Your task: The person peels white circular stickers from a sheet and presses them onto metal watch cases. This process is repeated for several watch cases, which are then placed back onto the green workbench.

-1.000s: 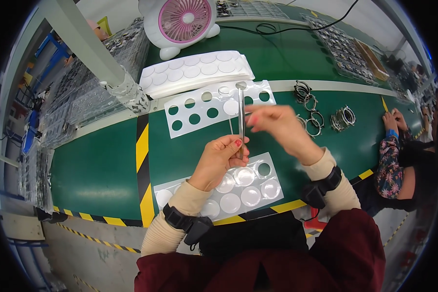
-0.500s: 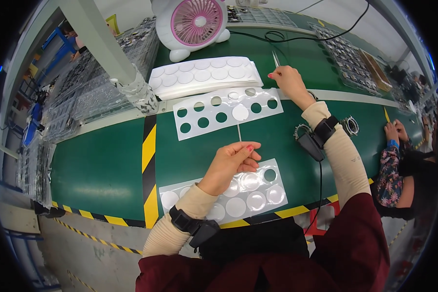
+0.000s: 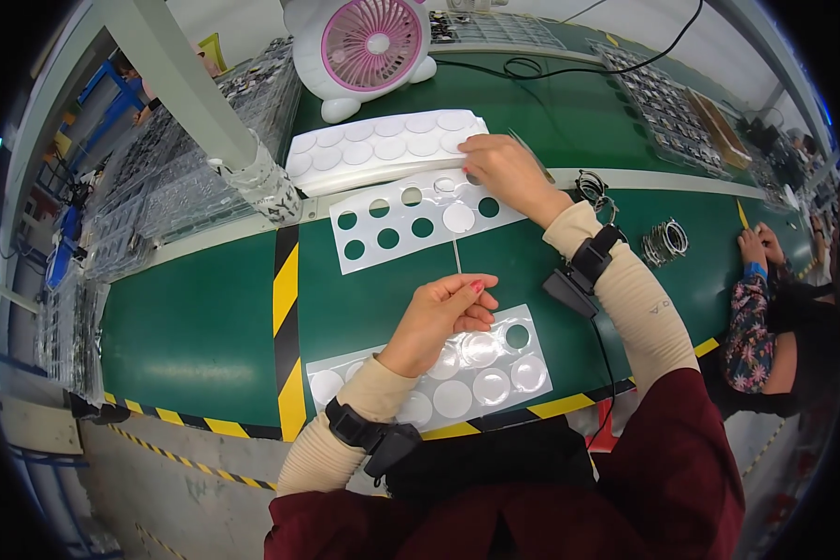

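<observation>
My right hand [image 3: 511,172] is at the right end of a stack of white sheets [image 3: 373,171] printed with circles, its fingertips pinched at the edge. Slim metal tweezers [image 3: 532,152] stick out behind its fingers. My left hand [image 3: 443,317] has curled fingers, thumb against forefinger, above a clear sheet of round white stickers [image 3: 453,399] with one green gap. Anything pinched there is hidden. Between the hands lies a white sheet with round holes [image 3: 350,203]; a white disc [image 3: 458,217] covers part of it. A thin pale stick [image 3: 457,257] runs from the disc towards my left fingers.
A white and pink fan [image 3: 375,45] stands behind the stack, its black cable [image 3: 569,73] trailing right. Metal rings [image 3: 665,243] lie right of my right wrist. Clear trays of small parts [image 3: 663,117] fill the far right. A co-worker's hands [image 3: 759,245] are at the right.
My right hand has moved left from the green table onto the right end of the sheet stack, tweezers turning with it. The holed sheet has shifted slightly left. My left hand stays put.
</observation>
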The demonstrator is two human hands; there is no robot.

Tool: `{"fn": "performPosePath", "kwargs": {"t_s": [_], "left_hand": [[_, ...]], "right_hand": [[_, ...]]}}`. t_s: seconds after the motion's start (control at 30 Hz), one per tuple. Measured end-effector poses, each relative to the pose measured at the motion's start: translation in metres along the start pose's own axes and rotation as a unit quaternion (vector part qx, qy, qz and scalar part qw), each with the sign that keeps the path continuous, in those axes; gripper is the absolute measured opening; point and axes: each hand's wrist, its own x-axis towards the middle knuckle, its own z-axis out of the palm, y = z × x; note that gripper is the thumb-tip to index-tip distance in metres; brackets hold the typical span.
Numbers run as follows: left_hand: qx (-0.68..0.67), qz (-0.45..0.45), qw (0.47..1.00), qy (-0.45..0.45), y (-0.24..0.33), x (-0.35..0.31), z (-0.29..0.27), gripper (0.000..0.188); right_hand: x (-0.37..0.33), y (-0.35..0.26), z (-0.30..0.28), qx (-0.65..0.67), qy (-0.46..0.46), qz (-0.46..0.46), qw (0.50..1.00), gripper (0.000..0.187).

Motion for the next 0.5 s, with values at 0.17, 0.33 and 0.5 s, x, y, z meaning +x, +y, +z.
{"fn": "performPosePath", "kwargs": {"t_s": [0.17,0.33,0.5], "left_hand": [[-0.003,-0.003,1.0,-0.009,-0.001,0.002,0.001,0.026],[0.014,0.025,1.0,0.011,-0.006,0.008,-0.005,0.024],[0.059,0.036,0.998,-0.011,-0.014,0.01,0.007,0.023]], "right_hand": [[-0.014,0.003,-0.01,0.088,0.159,0.105,0.978,0.012],[-0.037,-0.014,-0.121,0.285,0.034,0.23,0.93,0.019],[-0.093,-0.028,-0.314,0.147,0.082,0.319,0.933,0.022]]}}
